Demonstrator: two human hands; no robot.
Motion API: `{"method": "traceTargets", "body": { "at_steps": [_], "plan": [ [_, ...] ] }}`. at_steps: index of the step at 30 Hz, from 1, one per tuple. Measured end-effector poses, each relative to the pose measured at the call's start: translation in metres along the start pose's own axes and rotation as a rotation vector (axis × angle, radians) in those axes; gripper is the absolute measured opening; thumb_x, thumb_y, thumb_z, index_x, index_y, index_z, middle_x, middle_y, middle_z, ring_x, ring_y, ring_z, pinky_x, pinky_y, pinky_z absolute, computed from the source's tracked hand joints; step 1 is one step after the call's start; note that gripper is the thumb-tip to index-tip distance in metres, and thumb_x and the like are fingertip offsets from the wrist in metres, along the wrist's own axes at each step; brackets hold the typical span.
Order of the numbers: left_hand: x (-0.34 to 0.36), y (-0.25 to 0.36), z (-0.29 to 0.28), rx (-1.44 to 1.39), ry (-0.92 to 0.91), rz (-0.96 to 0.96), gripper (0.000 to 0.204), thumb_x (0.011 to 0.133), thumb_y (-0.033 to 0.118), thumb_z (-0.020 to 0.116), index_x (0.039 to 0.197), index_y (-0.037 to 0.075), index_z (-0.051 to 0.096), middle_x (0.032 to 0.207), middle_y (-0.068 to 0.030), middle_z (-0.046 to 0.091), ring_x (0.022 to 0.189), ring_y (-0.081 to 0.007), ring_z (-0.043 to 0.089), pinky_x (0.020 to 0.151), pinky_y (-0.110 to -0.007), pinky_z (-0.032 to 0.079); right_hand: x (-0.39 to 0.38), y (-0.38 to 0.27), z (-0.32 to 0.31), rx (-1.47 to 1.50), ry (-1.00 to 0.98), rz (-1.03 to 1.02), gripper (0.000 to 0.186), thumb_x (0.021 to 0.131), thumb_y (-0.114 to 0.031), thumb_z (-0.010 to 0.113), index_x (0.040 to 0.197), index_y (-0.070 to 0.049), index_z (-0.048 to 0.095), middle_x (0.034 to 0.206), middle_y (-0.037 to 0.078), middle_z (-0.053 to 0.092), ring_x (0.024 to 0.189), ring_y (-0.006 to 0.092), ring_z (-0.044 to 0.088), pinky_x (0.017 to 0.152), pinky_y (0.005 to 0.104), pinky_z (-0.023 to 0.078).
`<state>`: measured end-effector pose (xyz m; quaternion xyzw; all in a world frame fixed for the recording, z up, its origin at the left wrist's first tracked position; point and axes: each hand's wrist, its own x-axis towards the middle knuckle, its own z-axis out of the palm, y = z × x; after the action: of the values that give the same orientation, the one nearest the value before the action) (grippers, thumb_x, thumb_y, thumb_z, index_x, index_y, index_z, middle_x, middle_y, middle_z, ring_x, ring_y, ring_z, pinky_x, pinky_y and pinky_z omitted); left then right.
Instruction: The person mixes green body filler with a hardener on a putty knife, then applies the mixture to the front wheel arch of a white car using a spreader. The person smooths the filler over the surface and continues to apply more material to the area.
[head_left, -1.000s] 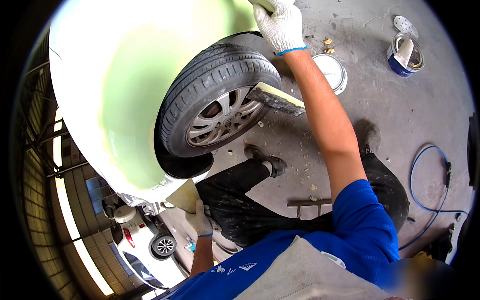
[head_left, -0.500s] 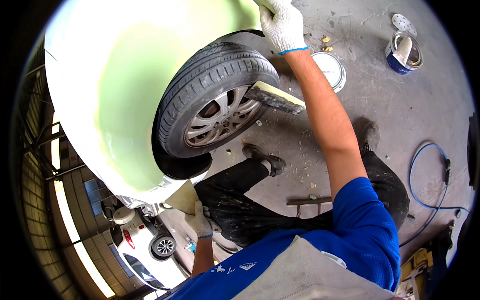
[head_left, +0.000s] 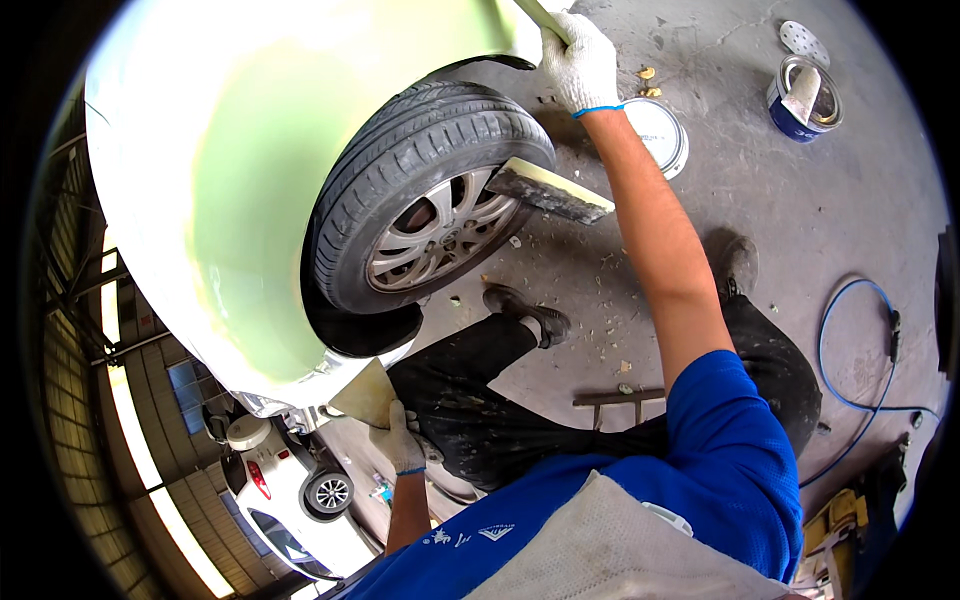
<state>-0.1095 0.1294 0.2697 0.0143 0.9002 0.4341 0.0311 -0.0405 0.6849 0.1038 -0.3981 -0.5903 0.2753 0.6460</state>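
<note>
My right hand (head_left: pixel 581 62), in a white knit glove, grips a narrow green strip (head_left: pixel 539 17) at the upper edge of the car's bumper (head_left: pixel 240 200), which has pale green patches. My left hand (head_left: pixel 396 437), also gloved, holds a flat yellowish plate (head_left: pixel 362 398) low beside the bumper's end. Behind my right forearm, a long board (head_left: pixel 549 190) with pale yellow and dark, stained faces juts out in front of the wheel (head_left: pixel 432 238). My knees are bent below it.
A blue tin (head_left: pixel 790 115) with a scraper, a white lid (head_left: pixel 655 140) and a perforated disc (head_left: pixel 803 42) lie on the floor (head_left: pixel 770 210). A blue hose (head_left: pixel 855 408) loops at right, a low metal frame (head_left: pixel 620 398) stands under me, and a white car (head_left: pixel 290 510) stands at lower left.
My right hand has shifted rightward and slightly down along the bumper edge with the green strip. The view has drifted slightly. My left hand stays with the plate.
</note>
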Motion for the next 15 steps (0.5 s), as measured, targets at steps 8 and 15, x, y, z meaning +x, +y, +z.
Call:
{"method": "traceTargets", "body": {
  "at_steps": [8,15],
  "plan": [
    [0.002,-0.007,-0.005,0.015,-0.009,0.007,0.023,0.09,0.017,0.075,0.093,-0.003,0.064,0.066,-0.0062,0.064,0.047,-0.0104,0.052,0.045,-0.023,0.042,-0.023,0.027,0.0,-0.062,-0.033,0.077,0.012,0.088,-0.013,0.062,0.096,-0.01,0.07,0.086,0.015,0.065,0.082,0.0381,0.064,0.073,0.0456,0.053],
    [0.004,0.001,0.002,-0.008,0.004,0.027,0.022,0.09,0.016,0.074,0.093,-0.003,0.062,0.066,-0.0061,0.063,0.048,-0.0106,0.053,0.044,-0.023,0.042,-0.062,0.078,-0.021,-0.278,-0.211,0.319,0.019,0.089,-0.019,0.059,0.099,-0.008,0.071,0.091,0.019,0.068,0.088,0.0398,0.066,0.079,0.0466,0.053]
  ]
}}
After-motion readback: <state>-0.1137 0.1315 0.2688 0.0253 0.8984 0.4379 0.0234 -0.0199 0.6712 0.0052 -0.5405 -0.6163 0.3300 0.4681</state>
